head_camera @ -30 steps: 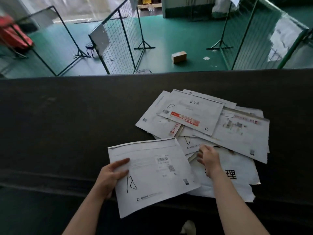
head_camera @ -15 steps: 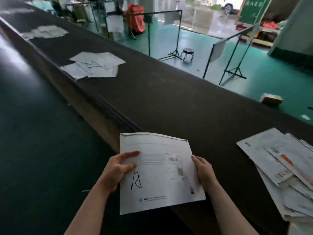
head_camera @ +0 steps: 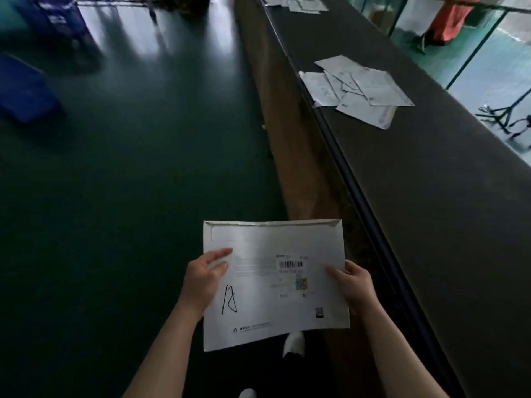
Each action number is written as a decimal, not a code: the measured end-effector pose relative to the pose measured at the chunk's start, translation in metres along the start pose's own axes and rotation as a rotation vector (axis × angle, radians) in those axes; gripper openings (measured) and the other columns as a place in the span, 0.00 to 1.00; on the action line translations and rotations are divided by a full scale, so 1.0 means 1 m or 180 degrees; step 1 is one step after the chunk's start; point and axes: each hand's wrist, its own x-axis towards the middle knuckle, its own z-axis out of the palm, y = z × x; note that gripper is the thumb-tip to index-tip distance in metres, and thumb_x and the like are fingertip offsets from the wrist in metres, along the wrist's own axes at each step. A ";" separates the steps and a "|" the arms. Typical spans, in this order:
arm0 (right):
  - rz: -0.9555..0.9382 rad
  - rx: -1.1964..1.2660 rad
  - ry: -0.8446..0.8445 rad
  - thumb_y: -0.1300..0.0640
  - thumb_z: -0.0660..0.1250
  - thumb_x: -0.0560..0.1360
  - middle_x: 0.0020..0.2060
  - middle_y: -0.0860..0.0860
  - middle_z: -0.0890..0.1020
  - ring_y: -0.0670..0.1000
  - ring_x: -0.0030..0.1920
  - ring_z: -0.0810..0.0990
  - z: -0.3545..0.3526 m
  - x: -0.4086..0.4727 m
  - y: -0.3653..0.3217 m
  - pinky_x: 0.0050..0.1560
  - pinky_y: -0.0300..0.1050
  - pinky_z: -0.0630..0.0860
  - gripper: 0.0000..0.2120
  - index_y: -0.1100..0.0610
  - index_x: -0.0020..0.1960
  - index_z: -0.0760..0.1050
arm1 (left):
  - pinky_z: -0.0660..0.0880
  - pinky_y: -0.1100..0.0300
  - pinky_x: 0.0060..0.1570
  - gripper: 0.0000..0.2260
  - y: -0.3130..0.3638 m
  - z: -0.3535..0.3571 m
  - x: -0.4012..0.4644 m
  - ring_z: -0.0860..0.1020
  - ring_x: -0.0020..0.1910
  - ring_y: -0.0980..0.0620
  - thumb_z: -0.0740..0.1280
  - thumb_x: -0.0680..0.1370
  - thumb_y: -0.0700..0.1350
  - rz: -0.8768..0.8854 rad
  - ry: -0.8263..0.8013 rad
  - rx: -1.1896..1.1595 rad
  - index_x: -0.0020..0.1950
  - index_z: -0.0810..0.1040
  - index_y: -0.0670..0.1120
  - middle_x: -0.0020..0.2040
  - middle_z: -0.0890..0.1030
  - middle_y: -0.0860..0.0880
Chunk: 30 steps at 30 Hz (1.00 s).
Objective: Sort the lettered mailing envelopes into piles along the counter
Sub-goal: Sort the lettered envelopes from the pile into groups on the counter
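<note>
Head view: both hands hold one white mailing envelope in the air over the dark floor, just off the counter's near edge and not touching the counter. Left hand pinches the left edge, thumb on the printed face above a handwritten mark that appears to read "A". Right hand pinches the right edge, thumb on the face beside the barcode label. Nearest pile lies further along the counter, close to its near edge; another pile lies at the far end. Shoe tips show below the envelope. Recommended procedure: confirm the letter, identify the matching pile, carry the envelope flat in both hands, and lay it squarely on that pile, clear of the counter's near edge so it cannot slide off.
</note>
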 end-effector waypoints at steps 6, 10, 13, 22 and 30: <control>-0.0078 0.0305 0.0190 0.57 0.73 0.78 0.44 0.51 0.87 0.54 0.43 0.88 0.015 0.102 -0.048 0.44 0.54 0.85 0.03 0.52 0.51 0.82 | 0.78 0.42 0.61 0.22 0.043 0.027 0.096 0.81 0.57 0.49 0.64 0.80 0.39 0.0059 0.0339 0.0170 0.68 0.76 0.62 0.61 0.81 0.52; -0.0165 0.0545 0.0175 0.57 0.73 0.77 0.44 0.54 0.87 0.57 0.44 0.87 0.003 0.193 -0.117 0.46 0.56 0.85 0.01 0.53 0.49 0.84 | 0.82 0.41 0.53 0.31 0.106 0.071 0.188 0.84 0.53 0.45 0.65 0.81 0.39 -0.0085 0.0566 -0.0034 0.79 0.61 0.61 0.58 0.82 0.47; -0.0257 0.0677 0.0134 0.59 0.72 0.78 0.45 0.56 0.87 0.59 0.45 0.87 -0.005 0.247 -0.177 0.50 0.61 0.84 0.01 0.55 0.49 0.83 | 0.81 0.45 0.52 0.23 0.160 0.096 0.249 0.84 0.53 0.44 0.65 0.81 0.40 -0.0086 0.0868 -0.0316 0.76 0.69 0.52 0.58 0.83 0.45; -0.0274 -0.0035 -0.0708 0.51 0.72 0.79 0.42 0.56 0.88 0.59 0.44 0.88 0.047 0.390 -0.303 0.51 0.62 0.84 0.10 0.58 0.52 0.83 | 0.81 0.41 0.49 0.11 0.257 0.076 0.383 0.82 0.47 0.38 0.62 0.83 0.41 0.0289 0.1551 -0.0216 0.46 0.81 0.52 0.44 0.83 0.45; -0.0803 -0.0269 -0.0520 0.53 0.70 0.81 0.41 0.55 0.87 0.53 0.38 0.88 0.189 0.538 -0.445 0.35 0.47 0.84 0.07 0.56 0.50 0.81 | 0.81 0.45 0.46 0.07 0.276 0.003 0.571 0.83 0.51 0.41 0.66 0.82 0.41 -0.0249 0.1030 -0.1075 0.55 0.83 0.48 0.51 0.86 0.45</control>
